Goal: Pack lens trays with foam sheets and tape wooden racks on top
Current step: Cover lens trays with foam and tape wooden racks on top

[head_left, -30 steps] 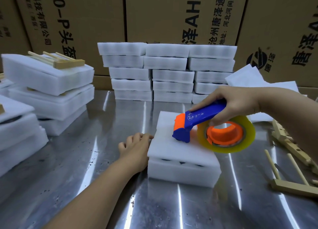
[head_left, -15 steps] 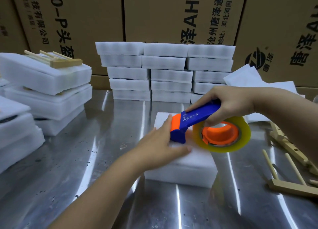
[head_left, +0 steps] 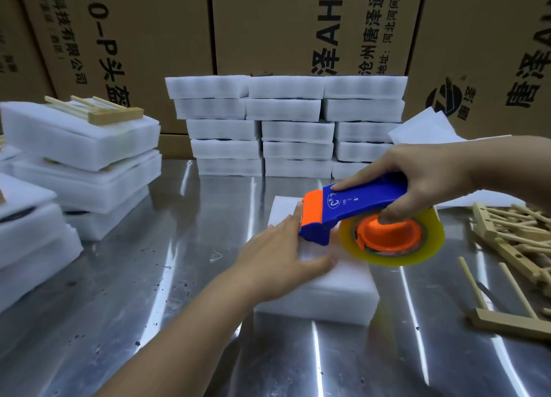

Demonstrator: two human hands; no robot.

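A white foam-wrapped lens tray (head_left: 334,289) lies on the steel table (head_left: 149,277) in the middle. My right hand (head_left: 417,176) grips the blue handle of a tape dispenser (head_left: 357,208) with an orange head and a yellowish tape roll (head_left: 393,244), held just above the tray's right part. My left hand (head_left: 280,256) lies flat on the tray's left part, fingers straight, its fingertips at the dispenser's orange head. Whether tape is drawn out I cannot tell.
Stacks of foam-wrapped trays (head_left: 286,128) stand at the back before cardboard boxes (head_left: 298,23). More foam packs (head_left: 83,158) sit at the left, one topped by a wooden rack (head_left: 101,110). Loose wooden racks (head_left: 512,247) lie at the right.
My left hand rose from the tray's left side onto its top and reached the dispenser head. The dispenser stayed nearly in place over the tray.
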